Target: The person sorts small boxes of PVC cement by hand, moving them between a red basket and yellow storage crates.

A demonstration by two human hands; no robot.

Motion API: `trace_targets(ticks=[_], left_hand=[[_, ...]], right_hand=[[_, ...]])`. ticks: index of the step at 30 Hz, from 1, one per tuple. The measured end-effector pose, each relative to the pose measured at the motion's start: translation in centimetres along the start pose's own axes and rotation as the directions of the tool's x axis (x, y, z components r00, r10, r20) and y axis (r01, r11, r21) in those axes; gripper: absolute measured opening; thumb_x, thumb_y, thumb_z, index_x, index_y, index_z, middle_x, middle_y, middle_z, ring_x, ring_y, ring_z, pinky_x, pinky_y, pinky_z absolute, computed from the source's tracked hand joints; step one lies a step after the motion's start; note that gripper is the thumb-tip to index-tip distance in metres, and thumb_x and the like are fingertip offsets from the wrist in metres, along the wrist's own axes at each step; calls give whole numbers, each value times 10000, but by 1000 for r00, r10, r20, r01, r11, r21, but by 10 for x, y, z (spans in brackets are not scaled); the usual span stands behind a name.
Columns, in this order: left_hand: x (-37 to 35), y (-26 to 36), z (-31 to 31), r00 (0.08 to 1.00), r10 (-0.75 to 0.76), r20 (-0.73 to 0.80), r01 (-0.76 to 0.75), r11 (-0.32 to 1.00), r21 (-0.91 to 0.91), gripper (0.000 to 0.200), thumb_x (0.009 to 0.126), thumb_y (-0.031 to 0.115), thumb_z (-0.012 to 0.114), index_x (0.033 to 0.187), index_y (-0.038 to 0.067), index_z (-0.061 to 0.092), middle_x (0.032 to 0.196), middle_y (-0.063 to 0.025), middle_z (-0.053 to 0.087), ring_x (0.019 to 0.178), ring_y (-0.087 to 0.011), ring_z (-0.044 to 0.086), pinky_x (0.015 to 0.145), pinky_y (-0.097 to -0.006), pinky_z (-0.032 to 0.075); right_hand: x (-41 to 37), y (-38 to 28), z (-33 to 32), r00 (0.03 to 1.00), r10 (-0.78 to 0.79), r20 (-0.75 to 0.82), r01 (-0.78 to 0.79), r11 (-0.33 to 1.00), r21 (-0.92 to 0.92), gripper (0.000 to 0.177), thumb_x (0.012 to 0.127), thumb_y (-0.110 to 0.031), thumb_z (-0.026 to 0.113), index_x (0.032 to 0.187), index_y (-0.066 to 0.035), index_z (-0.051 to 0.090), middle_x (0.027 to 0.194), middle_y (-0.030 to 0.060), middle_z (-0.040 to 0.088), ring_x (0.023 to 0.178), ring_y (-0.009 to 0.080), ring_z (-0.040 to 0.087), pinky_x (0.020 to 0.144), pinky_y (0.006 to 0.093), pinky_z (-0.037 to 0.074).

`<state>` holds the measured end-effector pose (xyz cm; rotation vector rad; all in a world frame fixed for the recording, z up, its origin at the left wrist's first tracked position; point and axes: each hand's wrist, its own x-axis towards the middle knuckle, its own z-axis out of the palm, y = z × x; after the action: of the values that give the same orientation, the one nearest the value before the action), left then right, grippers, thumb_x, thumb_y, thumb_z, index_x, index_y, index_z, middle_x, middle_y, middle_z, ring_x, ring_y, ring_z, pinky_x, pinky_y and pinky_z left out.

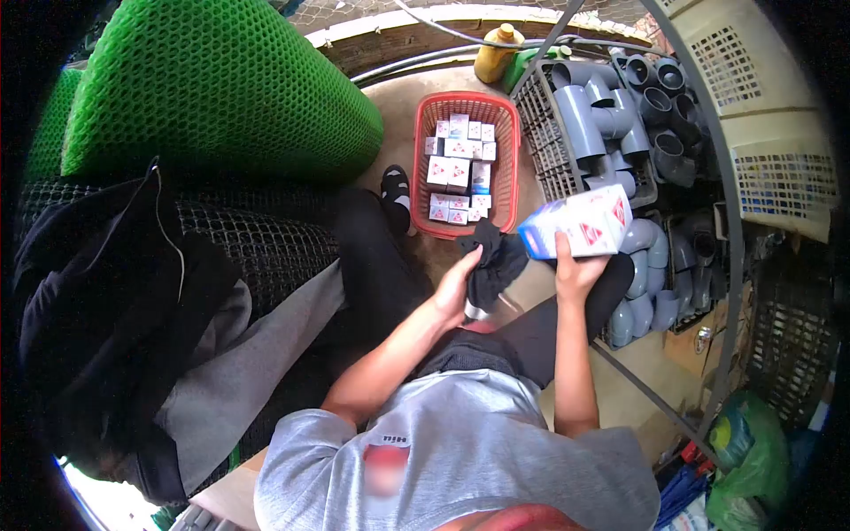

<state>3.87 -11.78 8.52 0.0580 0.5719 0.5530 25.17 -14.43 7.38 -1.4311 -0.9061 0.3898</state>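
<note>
In my right hand (580,273) is a white cardboard box (577,221) with red triangle marks and a blue end, tilted above my knee. My left hand (454,288) grips a crumpled black cloth (492,270), which hangs just left of the box's blue end without clearly touching it. Beyond both hands, a red plastic basket (511,168) stands on the floor. Several smaller white boxes (449,171) with similar red marks sit inside it in rows.
Rolls of green plastic mesh (230,88) and black mesh (257,230) lie at left, with a dark jacket (97,292) over them. Crates of grey pipe fittings (584,124) stand at right behind a metal frame (722,177). A yellow jug (498,55) is behind the basket.
</note>
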Motion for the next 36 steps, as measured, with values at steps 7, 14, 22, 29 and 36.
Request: trace_targets(ticks=[7,14,22,29,36], left_hand=[[9,53,-87,922,245,-300,-204,966,162,522,1053,422,532,1355,4,611,1302,-133,692,1098,-234,714,974,-381,566],[15,63,-99,833,288,-473,-239,958,160,495,1031,393,595,1334,3,619,1294,-119,689,1156,-232,682,1051,-374,501],[29,60,-114,767,234,-598,-138,970,203,538,998,420,647,1346,16,573,1381,-119,611,1271,-223,582,1098,-398,436],[33,58,-119,753,165,-637,-27,975,220,665,977,455,671,1394,-22,469,1417,-163,553,1289,-248,548,1096,-399,421],[32,66,-85,738,214,-640,12,944,329,692,974,456,674,1405,-37,450,1404,-173,564,1287,-247,548,1087,-403,435]], right_hand=[[62,117,54,922,208,327,-85,932,-352,884,686,-153,913,1373,20,383,1222,200,616,1163,309,628,986,438,503],[84,283,122,877,374,301,-177,835,-522,1162,659,-324,940,1517,31,242,1351,276,579,1256,381,596,1082,447,467],[95,296,185,707,681,192,-70,337,-939,1509,683,-499,895,1568,66,-189,1415,425,459,1161,462,644,986,487,554],[76,302,191,663,744,77,-214,288,-933,1422,728,-469,881,1627,-221,-192,1476,377,425,1320,520,516,1045,573,487],[33,318,173,626,775,88,-256,310,-915,1340,737,-407,880,1650,-171,-72,1582,282,314,1324,504,516,1045,591,481]])
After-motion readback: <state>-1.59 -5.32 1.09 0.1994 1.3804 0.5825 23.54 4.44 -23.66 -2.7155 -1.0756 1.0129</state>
